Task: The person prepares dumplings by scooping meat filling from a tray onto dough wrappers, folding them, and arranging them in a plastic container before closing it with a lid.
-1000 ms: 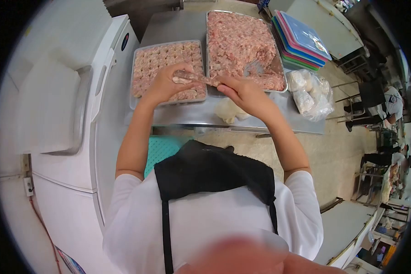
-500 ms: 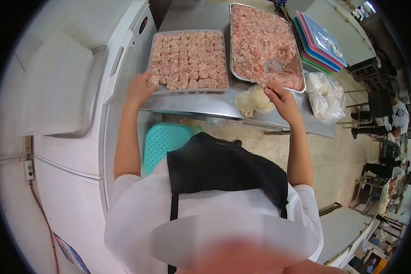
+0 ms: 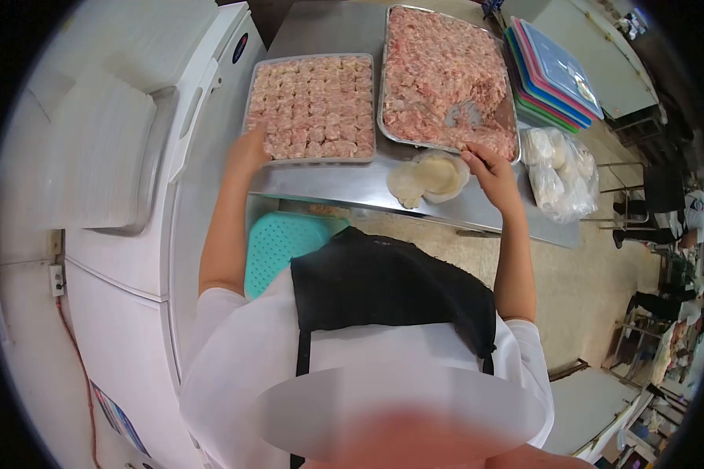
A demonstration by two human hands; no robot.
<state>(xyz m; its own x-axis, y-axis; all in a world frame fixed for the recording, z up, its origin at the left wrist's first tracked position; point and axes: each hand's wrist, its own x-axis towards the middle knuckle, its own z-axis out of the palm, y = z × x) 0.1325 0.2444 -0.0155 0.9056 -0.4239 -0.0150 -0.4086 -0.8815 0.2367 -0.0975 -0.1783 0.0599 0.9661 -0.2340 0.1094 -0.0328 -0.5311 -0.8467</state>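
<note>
Hands apart. Left hand (image 3: 247, 153), grip unclear, at left edge of small, round, pink meat dumplings (image 3: 313, 105) in clear plastic tray (image 3: 321, 161); right hand (image 3: 489, 176) pinches, seemingly, a slim tool (image 3: 463, 147). Dumplings likely soft, squashable: hold sides lightly.

Bright light, fisheye-bent edges, black corners, far right perhaps soft.

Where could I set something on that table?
The silvery metal table is bare behind the translucent rectangular dumpling tray and between that tray and the front edge, left of the pale round wrappers. Rightward is crowded: metal pan of pink minced meat, right hand, clear plastic bag, stack of coloured lids.
</note>
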